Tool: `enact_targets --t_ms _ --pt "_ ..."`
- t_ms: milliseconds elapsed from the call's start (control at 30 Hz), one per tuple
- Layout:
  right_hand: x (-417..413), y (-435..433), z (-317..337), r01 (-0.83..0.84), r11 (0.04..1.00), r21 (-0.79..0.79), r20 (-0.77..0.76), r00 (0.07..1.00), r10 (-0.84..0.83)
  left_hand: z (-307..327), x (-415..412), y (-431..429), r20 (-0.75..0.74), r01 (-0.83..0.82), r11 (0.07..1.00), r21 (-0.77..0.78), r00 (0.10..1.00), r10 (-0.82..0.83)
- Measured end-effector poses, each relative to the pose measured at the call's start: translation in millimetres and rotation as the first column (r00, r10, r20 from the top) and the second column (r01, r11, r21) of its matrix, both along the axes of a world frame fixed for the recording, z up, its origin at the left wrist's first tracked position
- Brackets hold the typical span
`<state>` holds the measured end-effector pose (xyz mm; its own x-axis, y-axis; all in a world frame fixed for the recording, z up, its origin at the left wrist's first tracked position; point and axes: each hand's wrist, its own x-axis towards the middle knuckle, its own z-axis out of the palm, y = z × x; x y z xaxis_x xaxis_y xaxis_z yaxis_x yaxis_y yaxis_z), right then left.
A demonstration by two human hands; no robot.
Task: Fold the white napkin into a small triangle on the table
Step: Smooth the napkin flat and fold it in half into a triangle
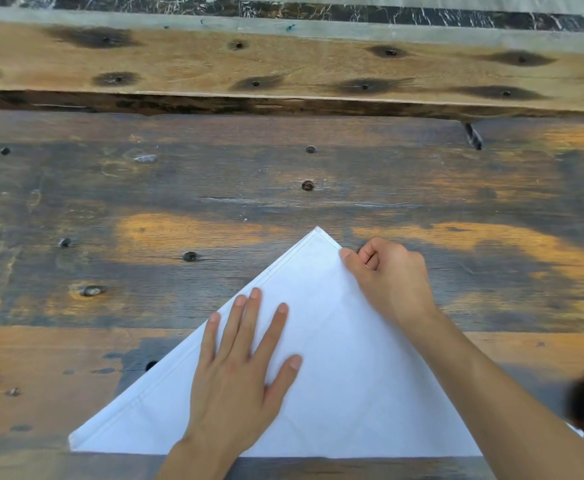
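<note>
The white cloth napkin (335, 368), a large triangle at lower centre, looks light and limp. The left hand (238, 368) presses it flat, fingers spread; the right hand (387, 275) pinches its upper right hem, the best hold.

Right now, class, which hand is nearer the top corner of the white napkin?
Right. The right hand pinches the edge of the white napkin just beside the top corner; the left hand presses flat on it lower down, left of centre.

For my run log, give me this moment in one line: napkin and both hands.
napkin: large triangle, flat on table | left hand: flat, pressing it | right hand: pinching right edge near apex
</note>
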<state>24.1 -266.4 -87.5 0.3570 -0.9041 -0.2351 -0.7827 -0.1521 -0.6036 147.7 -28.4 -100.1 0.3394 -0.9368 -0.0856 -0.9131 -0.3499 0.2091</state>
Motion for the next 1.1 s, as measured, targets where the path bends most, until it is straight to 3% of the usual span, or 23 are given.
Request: enact_targets --t_ms 667,767,867,1100 --pt "2.0 4.9 5.6 0.038 0.999 0.007 -0.034 0.999 -0.038 -0.2 9.3 9.6 0.039 0.001 0.998 0.062 0.999 -0.003" --pt "3.3 12.0 6.1 0.003 0.991 -0.133 -0.078 0.997 -0.013 0.8 9.3 9.5 0.048 -0.002 0.997 0.074 0.999 -0.002" --pt "5.1 19.0 2.5 -0.016 0.951 -0.308 0.008 1.0 0.019 -1.2 9.9 10.3 0.056 0.002 0.997 0.072 0.998 -0.006" --pt "-4.8 22.2 -13.1 -0.018 0.889 -0.458 0.001 1.0 0.021 -3.5 10.6 10.6 0.053 0.005 0.998 0.064 0.999 -0.008"
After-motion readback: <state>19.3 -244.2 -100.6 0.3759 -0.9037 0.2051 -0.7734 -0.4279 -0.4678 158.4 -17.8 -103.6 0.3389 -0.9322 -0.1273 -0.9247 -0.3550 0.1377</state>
